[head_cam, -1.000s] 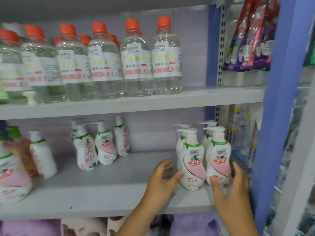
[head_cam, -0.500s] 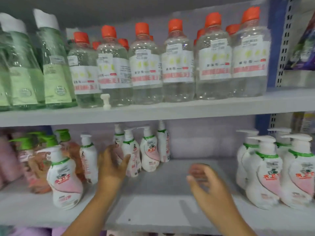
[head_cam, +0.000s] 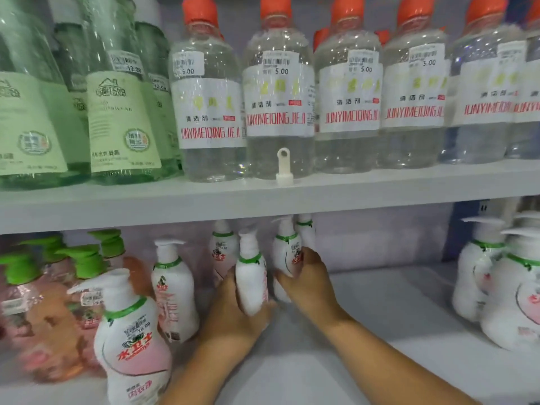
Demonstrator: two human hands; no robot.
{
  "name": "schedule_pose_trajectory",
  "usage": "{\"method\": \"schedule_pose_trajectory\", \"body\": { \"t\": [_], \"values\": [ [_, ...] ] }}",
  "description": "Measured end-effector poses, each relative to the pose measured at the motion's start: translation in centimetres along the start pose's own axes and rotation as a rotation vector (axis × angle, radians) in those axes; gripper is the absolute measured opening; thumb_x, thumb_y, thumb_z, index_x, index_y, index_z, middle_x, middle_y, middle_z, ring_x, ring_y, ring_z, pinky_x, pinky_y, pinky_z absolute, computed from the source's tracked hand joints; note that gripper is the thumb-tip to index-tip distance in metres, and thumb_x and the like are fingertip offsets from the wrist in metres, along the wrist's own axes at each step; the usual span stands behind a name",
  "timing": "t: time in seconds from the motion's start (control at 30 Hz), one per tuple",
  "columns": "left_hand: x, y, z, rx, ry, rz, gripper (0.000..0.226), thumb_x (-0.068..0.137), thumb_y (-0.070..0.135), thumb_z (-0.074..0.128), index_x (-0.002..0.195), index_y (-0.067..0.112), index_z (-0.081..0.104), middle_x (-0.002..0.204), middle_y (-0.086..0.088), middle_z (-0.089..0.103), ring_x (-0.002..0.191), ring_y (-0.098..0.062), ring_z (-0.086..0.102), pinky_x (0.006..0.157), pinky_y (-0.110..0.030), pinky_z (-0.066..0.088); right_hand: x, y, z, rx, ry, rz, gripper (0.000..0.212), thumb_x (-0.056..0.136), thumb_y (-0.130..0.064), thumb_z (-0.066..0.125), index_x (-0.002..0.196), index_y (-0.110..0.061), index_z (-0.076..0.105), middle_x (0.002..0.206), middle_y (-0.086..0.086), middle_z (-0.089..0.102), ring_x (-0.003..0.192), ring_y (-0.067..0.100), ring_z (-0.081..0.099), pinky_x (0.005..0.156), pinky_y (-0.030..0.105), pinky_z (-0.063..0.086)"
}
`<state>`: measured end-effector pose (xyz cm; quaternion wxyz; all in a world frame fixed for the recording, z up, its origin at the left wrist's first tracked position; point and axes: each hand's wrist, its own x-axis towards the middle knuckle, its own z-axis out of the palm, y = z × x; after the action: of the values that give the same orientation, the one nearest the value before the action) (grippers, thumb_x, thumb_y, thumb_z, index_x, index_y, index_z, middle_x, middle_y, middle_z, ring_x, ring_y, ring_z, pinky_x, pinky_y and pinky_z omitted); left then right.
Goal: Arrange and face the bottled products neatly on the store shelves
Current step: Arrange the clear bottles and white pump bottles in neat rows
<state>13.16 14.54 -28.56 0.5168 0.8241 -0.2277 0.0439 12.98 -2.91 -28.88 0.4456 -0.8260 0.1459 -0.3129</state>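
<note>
The lower shelf (head_cam: 380, 331) is lying bare between the hands and the pump bottles at the right edge (head_cam: 502, 290). Mid-shelf, the left hand (head_cam: 233, 314) is curling its fingers round one white pump bottle (head_cam: 252, 282); the right hand (head_cam: 304, 279) is gripping its neighbour (head_cam: 287, 252).

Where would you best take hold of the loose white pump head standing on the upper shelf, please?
Pinch the white pump head by its narrow upright stem, coming straight in from the shelf's open front. It stands alone at the shelf edge on a wider base, with clear bottles close behind, so a grip from above or behind looks blocked.
</note>
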Motion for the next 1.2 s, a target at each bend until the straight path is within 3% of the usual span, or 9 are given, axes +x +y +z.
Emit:
{"method": "schedule_pose_trajectory", "body": {
  "t": [0.17, 0.33, 0.47, 0.6, 0.7, 0.9, 1.0, 1.1, 1.2],
  "values": [
    [0.1, -1.7, -0.6, -0.067, -0.057, -0.010, 0.065, 0.086, 0.008, 0.068, 0.129, 0.049, 0.041, 0.097, 0.034, 0.064, 0.085, 0.026, 0.057, 0.066, 0.002, 0.043, -1.9, -0.8, -3.4, -0.057, 0.021, 0.044, 0.019, 0.072, -0.026, 0.079, 0.076, -0.024, 0.060, 0.074, -0.007, 0.067, 0.067, 0.002, 0.064, 0.058, 0.023, 0.052],
    [0.2, -0.7, 1.0, -0.036, -0.054, -0.016, 0.067, 0.054, 0.049, 0.089, 0.111, 0.041, 0.055, 0.095, 0.016, 0.072, 0.081, 0.007, 0.068, 0.068, -0.021, 0.057, -6.5, 0.4, -9.4, -0.079, 0.123, 0.087, 0.034, 0.068, -0.034, 0.086, 0.084, -0.035, 0.057, 0.085, -0.016, 0.066, 0.076, -0.002, 0.063, 0.061, 0.016, 0.043],
    [-0.5, 1.7, 4.0, -0.034, -0.147, -0.017, 0.072, 0.060, 0.041, 0.094, 0.113, 0.033, 0.047, 0.099, 0.010, 0.070, 0.081, 0.002, 0.068, 0.065, -0.021, 0.055, -10.3, 2.0, -14.4, -0.089, 0.155, 0.088, 0.044, 0.067, -0.042, 0.088, 0.095, -0.044, 0.053, 0.097, -0.021, 0.063, 0.083, -0.009, 0.060, 0.065, 0.020, 0.043],
    [-0.9, 4.7, 8.1, -0.067, -0.179, -0.015, 0.071, 0.064, 0.036, 0.094, 0.111, 0.028, 0.041, 0.097, 0.010, 0.070, 0.084, -0.006, 0.069, 0.071, -0.028, 0.056, -12.1, 5.0, -17.9, -0.128, 0.271, 0.071, 0.064, 0.060, -0.063, 0.079, 0.113, -0.044, 0.051, 0.108, -0.019, 0.059, 0.096, 0.005, 0.062, 0.078, 0.037, 0.055],
    [-1.5, 6.8, 11.5, -0.089, -0.201, 0.014, 0.071, 0.063, 0.039, 0.093, 0.113, 0.034, 0.042, 0.095, 0.013, 0.072, 0.082, -0.001, 0.069, 0.074, -0.028, 0.055, -12.5, 6.9, -19.7, -0.181, 0.322, -0.002, 0.073, 0.059, -0.072, 0.072, 0.122, -0.043, 0.050, 0.110, -0.022, 0.056, 0.105, 0.009, 0.059, 0.083, 0.038, 0.055],
    [-2.5, 9.8, 17.5, -0.137, -0.212, 0.024, 0.053, 0.069, 0.047, 0.088, 0.109, 0.037, 0.055, 0.099, 0.013, 0.073, 0.085, 0.000, 0.068, 0.077, -0.028, 0.057, -12.8, 9.1, -21.3, -0.196, 0.357, -0.093, 0.084, 0.058, -0.066, 0.073, 0.132, -0.035, 0.047, 0.114, -0.021, 0.045, 0.110, 0.011, 0.056, 0.084, 0.029, 0.051],
    [-2.7, 10.2, 18.6, -0.174, -0.245, 0.009, 0.040, 0.080, 0.034, 0.081, 0.109, 0.042, 0.055, 0.103, 0.017, 0.070, 0.072, 0.001, 0.067, 0.061, -0.016, 0.050, -12.5, 10.2, -21.1, -0.206, 0.419, -0.133, 0.079, 0.056, -0.065, 0.074, 0.125, -0.041, 0.044, 0.110, -0.026, 0.043, 0.105, 0.012, 0.059, 0.079, 0.030, 0.055],
    [-2.6, 10.0, 19.2, -0.225, -0.279, -0.006, 0.043, 0.085, 0.022, 0.075, 0.117, 0.044, 0.058, 0.108, 0.020, 0.070, 0.076, -0.011, 0.070, 0.062, -0.022, 0.052, -12.1, 11.1, -21.1, -0.221, 0.498, -0.185, 0.076, 0.059, -0.061, 0.077, 0.123, -0.030, 0.050, 0.112, -0.016, 0.048, 0.104, 0.015, 0.058, 0.078, 0.034, 0.056],
    [-2.0, 10.4, 20.1, -0.284, -0.314, -0.038, 0.039, 0.085, 0.014, 0.077, 0.116, 0.033, 0.063, 0.111, 0.008, 0.071, 0.069, -0.021, 0.070, 0.059, -0.034, 0.057, -11.9, 11.9, -21.4, -0.229, 0.552, -0.186, 0.079, 0.057, -0.050, 0.089, 0.123, -0.024, 0.055, 0.115, -0.013, 0.047, 0.105, 0.019, 0.058, 0.077, 0.038, 0.058]
  ]
}}
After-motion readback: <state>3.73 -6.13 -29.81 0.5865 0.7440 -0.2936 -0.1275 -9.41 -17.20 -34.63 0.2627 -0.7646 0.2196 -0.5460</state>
